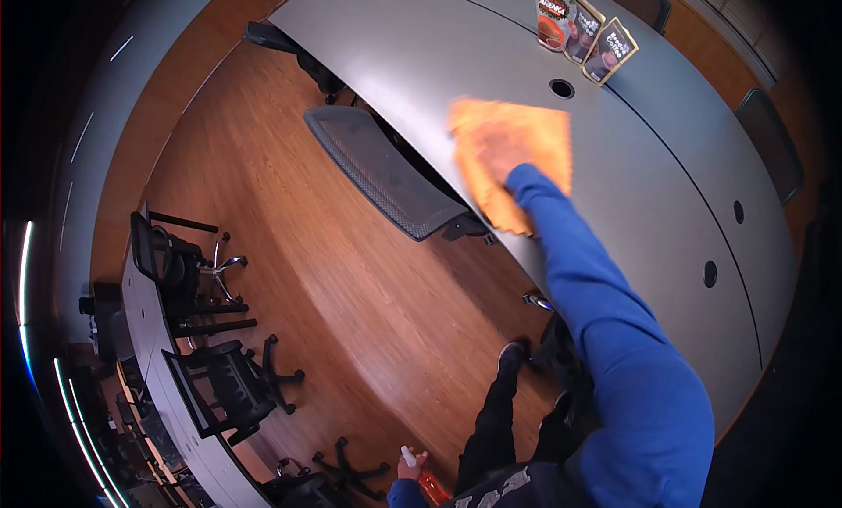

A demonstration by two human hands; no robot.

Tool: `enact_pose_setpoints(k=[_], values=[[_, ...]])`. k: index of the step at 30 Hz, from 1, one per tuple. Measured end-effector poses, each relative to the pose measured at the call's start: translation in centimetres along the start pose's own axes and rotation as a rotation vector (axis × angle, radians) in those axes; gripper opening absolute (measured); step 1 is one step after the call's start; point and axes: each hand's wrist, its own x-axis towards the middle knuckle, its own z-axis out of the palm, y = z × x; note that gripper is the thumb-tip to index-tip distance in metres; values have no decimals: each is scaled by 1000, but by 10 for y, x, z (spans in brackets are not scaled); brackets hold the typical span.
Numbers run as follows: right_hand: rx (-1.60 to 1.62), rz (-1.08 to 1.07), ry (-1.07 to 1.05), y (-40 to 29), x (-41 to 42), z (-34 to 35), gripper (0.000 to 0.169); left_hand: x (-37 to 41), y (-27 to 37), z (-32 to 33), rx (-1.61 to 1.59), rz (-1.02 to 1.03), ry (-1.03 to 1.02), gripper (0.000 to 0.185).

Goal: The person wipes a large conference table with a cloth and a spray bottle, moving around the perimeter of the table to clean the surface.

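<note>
My right hand (503, 149), blurred, lies on an orange cloth (549, 136) spread over the grey tabletop (631, 199). One side of the cloth reaches the table's near edge, and its border is zigzag-cut. A blue sleeve runs from this hand back to my shoulder. Low in the view, beside my body, my left hand (409, 470) grips a spray bottle (433, 488) with a white nozzle and reddish liquid. The lower part of the bottle is cut off by the frame and my clothing.
Three printed pouches (584, 37) stand on the table near a round cable grommet (562, 89). A mesh chair (388, 169) is tucked against the near edge. Across the wood floor (316, 245), a swivel chair (223, 389) stands by another long table (154, 330).
</note>
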Motion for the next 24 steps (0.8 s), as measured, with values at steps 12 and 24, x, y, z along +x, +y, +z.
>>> enact_pose_setpoints(k=[12,24], values=[[-65,294,-72,121,-373,-12,61,2,24,-2,358,131,-46,67],[71,-266,15,-19,-235,14,58,24,77,19,569,364,-130,65]])
